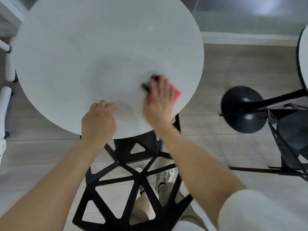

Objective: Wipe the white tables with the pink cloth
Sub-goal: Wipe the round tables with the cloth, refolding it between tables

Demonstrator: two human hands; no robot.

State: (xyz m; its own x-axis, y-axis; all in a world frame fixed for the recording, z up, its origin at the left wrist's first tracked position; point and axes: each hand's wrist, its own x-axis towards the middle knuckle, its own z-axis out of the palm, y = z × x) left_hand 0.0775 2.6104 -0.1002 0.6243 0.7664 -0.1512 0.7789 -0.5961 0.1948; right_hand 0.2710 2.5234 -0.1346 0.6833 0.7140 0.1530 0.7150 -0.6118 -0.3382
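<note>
Right grip (158, 99) flat, pressing pink cloth (175, 94) on white table (83, 55), left grip (98, 119) curled, empty, resting near table edge

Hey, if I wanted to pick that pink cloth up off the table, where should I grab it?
Probably its corner: the cloth lies flat on the table under the right hand, and a pink corner sticks out free on the hand's right. Come in from the right, by the table's edge, and pinch it from above.
</note>
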